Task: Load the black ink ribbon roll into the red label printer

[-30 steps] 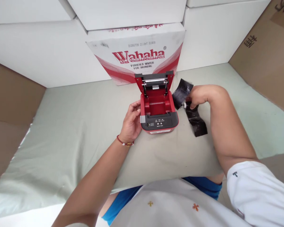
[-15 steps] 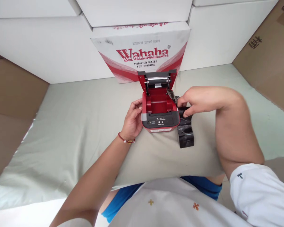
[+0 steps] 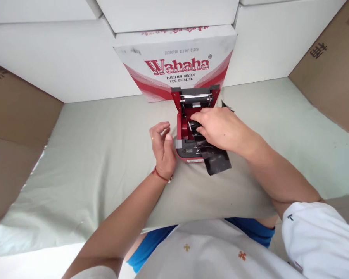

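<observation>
A red-and-black label printer (image 3: 180, 128) stands with its lid (image 3: 195, 97) raised, showing the roller under the lid and a red compartment inside. My right hand (image 3: 219, 128) is closed on a glossy black strip (image 3: 216, 159) over that compartment. The strip hangs across the front panel and beyond the printer's front right corner; its gripped end is partly hidden by my fingers. Close to the printer's left side, my left hand (image 3: 163, 149) holds nothing, its fingers loosely bent and apart. A grey piece of tape (image 3: 179, 144) lies on the front left corner.
Behind the printer a Wahaha water carton (image 3: 177, 58) leans against white boxes (image 3: 258, 50). Brown cardboard (image 3: 20, 112) closes in the left side, and another brown panel (image 3: 331, 73) the right. A pale green cloth (image 3: 110, 155) covers the table.
My right hand has lifted the black strip from beside the printer and carried it left over the open compartment. My left hand has come off the printer's side and turned upward.
</observation>
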Available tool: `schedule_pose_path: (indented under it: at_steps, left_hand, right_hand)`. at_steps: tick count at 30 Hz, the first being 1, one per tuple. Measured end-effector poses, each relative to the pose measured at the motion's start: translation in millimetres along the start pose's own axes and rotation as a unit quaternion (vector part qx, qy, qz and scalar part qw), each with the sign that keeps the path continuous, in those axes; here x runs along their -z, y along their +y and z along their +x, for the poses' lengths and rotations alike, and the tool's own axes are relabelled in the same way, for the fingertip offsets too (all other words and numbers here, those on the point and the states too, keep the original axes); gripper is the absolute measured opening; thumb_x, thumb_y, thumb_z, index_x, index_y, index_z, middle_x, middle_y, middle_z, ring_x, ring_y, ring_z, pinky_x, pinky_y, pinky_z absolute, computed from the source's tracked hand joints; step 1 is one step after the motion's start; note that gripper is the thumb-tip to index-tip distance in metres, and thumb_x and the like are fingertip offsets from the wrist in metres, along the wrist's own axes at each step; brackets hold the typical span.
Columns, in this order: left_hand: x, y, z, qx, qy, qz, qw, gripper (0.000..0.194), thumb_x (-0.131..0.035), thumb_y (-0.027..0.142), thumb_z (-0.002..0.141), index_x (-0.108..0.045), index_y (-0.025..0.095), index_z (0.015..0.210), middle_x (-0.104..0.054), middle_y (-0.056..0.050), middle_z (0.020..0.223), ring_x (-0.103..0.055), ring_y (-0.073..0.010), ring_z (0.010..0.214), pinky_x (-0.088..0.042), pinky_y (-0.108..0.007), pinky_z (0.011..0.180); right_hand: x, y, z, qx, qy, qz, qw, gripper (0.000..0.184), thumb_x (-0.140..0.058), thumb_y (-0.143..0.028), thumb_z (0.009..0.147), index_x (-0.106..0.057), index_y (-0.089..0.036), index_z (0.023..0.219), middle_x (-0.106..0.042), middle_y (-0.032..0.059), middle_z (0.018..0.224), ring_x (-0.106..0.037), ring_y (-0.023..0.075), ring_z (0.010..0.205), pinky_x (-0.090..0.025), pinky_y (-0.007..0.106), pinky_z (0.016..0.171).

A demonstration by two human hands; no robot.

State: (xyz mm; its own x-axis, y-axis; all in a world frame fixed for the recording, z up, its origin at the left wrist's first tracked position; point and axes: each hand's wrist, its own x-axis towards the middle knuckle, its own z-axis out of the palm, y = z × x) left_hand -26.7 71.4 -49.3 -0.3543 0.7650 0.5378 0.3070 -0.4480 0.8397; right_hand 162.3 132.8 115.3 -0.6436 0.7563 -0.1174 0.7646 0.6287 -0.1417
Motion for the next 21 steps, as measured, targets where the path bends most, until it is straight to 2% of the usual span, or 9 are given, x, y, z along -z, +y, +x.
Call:
schedule_pose_path:
  at_steps: [2, 4, 7, 9, 12, 15, 18, 21]
  left_hand:
    - [2.5, 4.5, -2.5, -0.143, 0.006, 0.067, 0.987, 0.046, -0.052, 0.063, 0.114, -0.067, 0.030, 0.143, -0.065, -0.010, 0.141, -0.061, -0.0332, 0.146, -0.047, -0.060, 0.131]
    - [2.5, 9.8, -5.6, -0.254, -0.011, 0.119, 0.960, 0.051, -0.050, 0.065, 0.112, -0.067, 0.032, 0.147, -0.068, -0.010, 0.135, -0.063, -0.0352, 0.144, -0.046, -0.063, 0.131]
    - [-0.1, 14.4, -12.4, -0.335, -0.055, 0.143, 0.930, 0.052, -0.055, 0.068, 0.107, -0.072, 0.035, 0.144, -0.074, -0.009, 0.127, -0.068, -0.0354, 0.138, -0.045, -0.063, 0.131]
    - [-1.3, 13.2, -17.3, -0.331, -0.099, 0.124, 0.930, 0.048, -0.068, 0.068, 0.099, -0.077, 0.038, 0.136, -0.076, -0.007, 0.121, -0.070, -0.0363, 0.135, -0.039, -0.066, 0.136]
    - [-0.7, 7.6, -22.8, -0.269, -0.151, 0.108, 0.945, 0.038, -0.085, 0.061, 0.086, -0.082, 0.040, 0.118, -0.077, -0.004, 0.108, -0.073, -0.0383, 0.130, -0.029, -0.074, 0.140]
    - [1.5, 4.2, -23.9, -0.225, -0.143, 0.110, 0.958, 0.029, -0.088, 0.055, 0.083, -0.084, 0.039, 0.107, -0.076, -0.002, 0.101, -0.075, -0.0380, 0.128, -0.027, -0.077, 0.141]
    - [3.7, 5.5, -22.1, -0.207, -0.145, 0.102, 0.962, 0.028, -0.088, 0.053, 0.084, -0.084, 0.038, 0.107, -0.076, -0.003, 0.101, -0.074, -0.0377, 0.130, -0.027, -0.077, 0.141]
    - [4.5, 7.8, -20.4, -0.192, -0.158, 0.087, 0.965, 0.027, -0.088, 0.051, 0.085, -0.084, 0.037, 0.108, -0.076, -0.004, 0.101, -0.074, -0.0391, 0.131, -0.025, -0.078, 0.141]
  right_hand:
    - [-6.3, -3.9, 5.1, -0.024, 0.000, -0.023, 0.999, 0.039, -0.052, -0.012, 0.107, -0.078, -0.019, 0.136, -0.083, 0.0152, 0.131, -0.078, 0.0324, 0.106, -0.046, 0.039, 0.077]
    - [-10.2, -3.2, 8.6, -0.036, 0.008, -0.025, 0.999, 0.036, -0.052, -0.015, 0.108, -0.078, -0.020, 0.134, -0.083, 0.0152, 0.131, -0.078, 0.0328, 0.104, -0.045, 0.039, 0.075]
    - [-14.8, 1.8, 15.4, -0.038, 0.020, -0.013, 0.999, 0.036, -0.054, -0.017, 0.108, -0.078, -0.019, 0.135, -0.085, 0.0155, 0.128, -0.078, 0.0320, 0.104, -0.045, 0.039, 0.077]
    - [-17.7, 6.2, 20.7, -0.026, 0.024, 0.007, 0.999, 0.038, -0.054, -0.017, 0.107, -0.078, -0.018, 0.136, -0.086, 0.0164, 0.126, -0.078, 0.0317, 0.104, -0.046, 0.039, 0.080]
    - [-20.2, 13.1, 25.6, -0.006, 0.042, 0.051, 0.998, 0.039, -0.054, -0.021, 0.108, -0.081, -0.018, 0.136, -0.086, 0.0168, 0.126, -0.078, 0.0317, 0.107, -0.047, 0.039, 0.085]
    - [-15.3, 20.7, 22.6, 0.016, 0.050, 0.106, 0.993, 0.036, -0.056, -0.024, 0.108, -0.085, -0.020, 0.129, -0.088, 0.0120, 0.122, -0.077, 0.0284, 0.106, -0.048, 0.037, 0.089]
    - [-1.5, 31.4, 12.6, 0.048, 0.038, 0.153, 0.986, 0.034, -0.057, -0.024, 0.106, -0.089, -0.020, 0.116, -0.088, 0.0077, 0.112, -0.076, 0.0245, 0.099, -0.048, 0.036, 0.090]
    - [14.6, 46.7, 1.5, 0.060, 0.007, 0.155, 0.986, 0.032, -0.059, -0.027, 0.104, -0.090, -0.022, 0.110, -0.087, 0.0043, 0.104, -0.075, 0.0232, 0.092, -0.050, 0.035, 0.089]
